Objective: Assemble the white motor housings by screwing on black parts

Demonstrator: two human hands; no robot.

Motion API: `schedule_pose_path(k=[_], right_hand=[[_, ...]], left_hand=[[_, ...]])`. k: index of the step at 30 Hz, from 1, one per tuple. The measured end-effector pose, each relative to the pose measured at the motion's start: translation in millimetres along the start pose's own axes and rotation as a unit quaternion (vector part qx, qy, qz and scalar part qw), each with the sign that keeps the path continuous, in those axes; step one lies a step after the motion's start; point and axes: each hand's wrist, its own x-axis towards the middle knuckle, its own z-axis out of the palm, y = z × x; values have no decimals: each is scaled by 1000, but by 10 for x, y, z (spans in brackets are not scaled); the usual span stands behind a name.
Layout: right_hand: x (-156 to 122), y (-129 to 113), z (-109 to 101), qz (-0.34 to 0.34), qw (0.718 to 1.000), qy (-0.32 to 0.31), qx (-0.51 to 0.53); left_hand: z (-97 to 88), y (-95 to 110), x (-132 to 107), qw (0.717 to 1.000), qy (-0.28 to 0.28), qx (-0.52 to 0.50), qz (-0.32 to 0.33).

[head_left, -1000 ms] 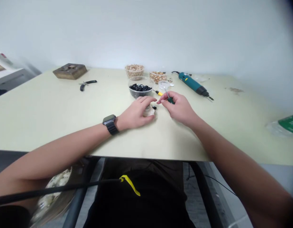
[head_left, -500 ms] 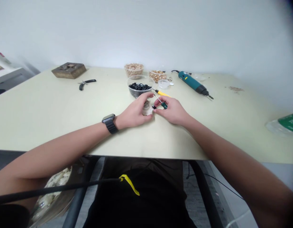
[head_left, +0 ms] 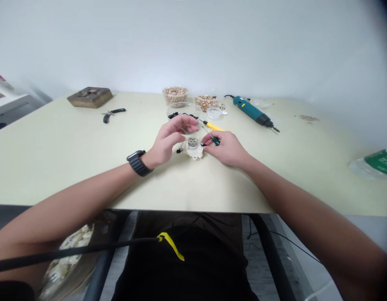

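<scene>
A lobed white plastic piece (head_left: 196, 153) bearing a round metal cylinder (head_left: 192, 142) sits on the table (head_left: 181, 188). Left of it, the left hand (head_left: 168, 142) arches, unclasped; to its right, the right hand (head_left: 228, 149) grasps a green-handled screwdriver (head_left: 216, 141).

Black-handled pliers (head_left: 113, 113) lie near a brown block (head_left: 90, 99) towards the back left of the table (head_left: 71, 146). A teal power drill (head_left: 250, 110) rests at back right, beyond a green-labelled clear bottle (head_left: 377, 163).

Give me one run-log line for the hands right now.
left hand: open, beside white part | right hand: holding green-handled tool, at white part's edge | white part: on table, round metal piece on top
</scene>
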Motion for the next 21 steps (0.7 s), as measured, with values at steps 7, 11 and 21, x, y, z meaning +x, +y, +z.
schedule_pose_path(k=[7, 11, 21], right_hand=[[-35, -30, 7, 5, 1000, 4, 23], [-61, -69, -1, 0, 1000, 0, -4], [-52, -59, -43, -22, 1000, -15, 3]], left_hand=[[154, 229, -81, 987, -78, -77, -116], [272, 384, -152, 980, -116, -21, -160], [343, 433, -193, 976, -146, 4, -160]])
